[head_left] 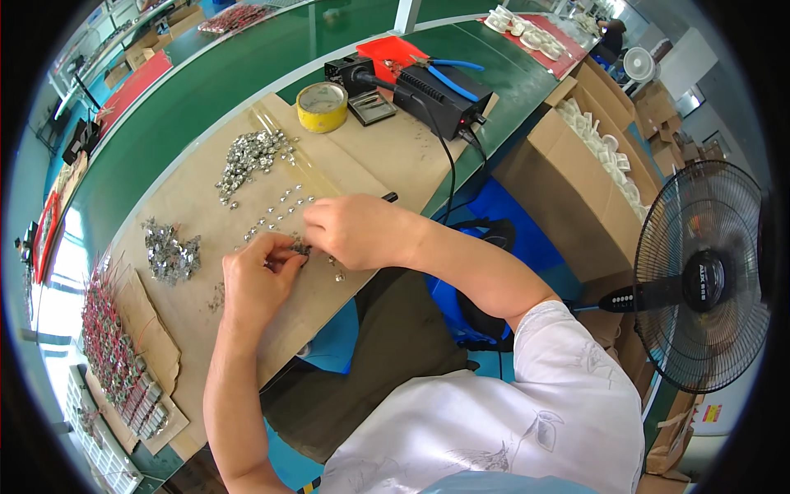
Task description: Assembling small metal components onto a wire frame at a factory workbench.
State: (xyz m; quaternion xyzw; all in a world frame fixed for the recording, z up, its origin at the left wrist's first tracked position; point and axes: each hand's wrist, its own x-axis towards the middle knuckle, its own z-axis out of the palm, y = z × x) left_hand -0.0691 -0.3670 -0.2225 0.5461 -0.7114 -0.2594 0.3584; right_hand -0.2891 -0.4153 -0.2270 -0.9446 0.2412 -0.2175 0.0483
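Over the brown board (304,305), close to its near edge, my two hands come together at small metal pieces (299,245). The fingers of my left hand (259,276) are pinched at these pieces; the exact part is too small to make out. My right hand (354,230) is bent closed beside it, its fingertips mostly hidden. Just beyond my hands lie loose shiny metal parts (284,202), spread out singly. A larger heap of similar silvery parts (251,160) sits farther back. To the left is a pile of flat metal pieces (171,251).
Red-wired parts (111,337) lie in rows at the left. At the back stand a yellow tape roll (322,107), a black soldering station (436,99) with blue-handled pliers (448,74), and a red tray (387,53). A fan (699,276) and a carton of white parts (559,165) are right.
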